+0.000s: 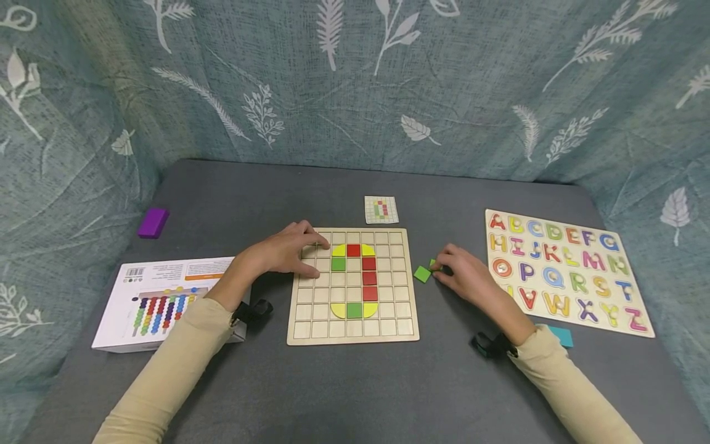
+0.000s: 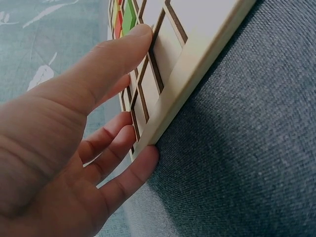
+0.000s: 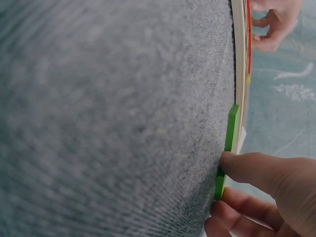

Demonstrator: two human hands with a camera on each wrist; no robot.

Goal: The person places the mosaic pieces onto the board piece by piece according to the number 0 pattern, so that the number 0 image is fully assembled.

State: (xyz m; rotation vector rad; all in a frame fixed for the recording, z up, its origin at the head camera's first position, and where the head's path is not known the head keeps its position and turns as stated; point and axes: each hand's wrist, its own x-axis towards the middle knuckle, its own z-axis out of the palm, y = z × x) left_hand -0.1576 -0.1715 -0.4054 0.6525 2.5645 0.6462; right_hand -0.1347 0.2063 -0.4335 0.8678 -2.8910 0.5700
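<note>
Head view: left hand (image 1: 285, 250) flat on the top-left corner of the grid board (image 1: 353, 287), fingers relaxed and open, steadying it. Right hand (image 1: 466, 275) down on the grey table (image 1: 355, 382) right of the board, fingertips pinching a green tile (image 1: 433, 265); second green tile (image 1: 422, 274) loose just beside it. Pattern card (image 1: 381, 209) behind the board. Left wrist view: thumb (image 2: 116, 69) on the board face, fingers wrapped at the edge; worth keeping that pressure so the board holds still. Right wrist view: two tiles edge-on, fingertip (image 3: 247, 168) on the nearer one (image 3: 219, 185). Best to lift one tile clear of its neighbour, check the card, drop square into an empty cell.
</note>
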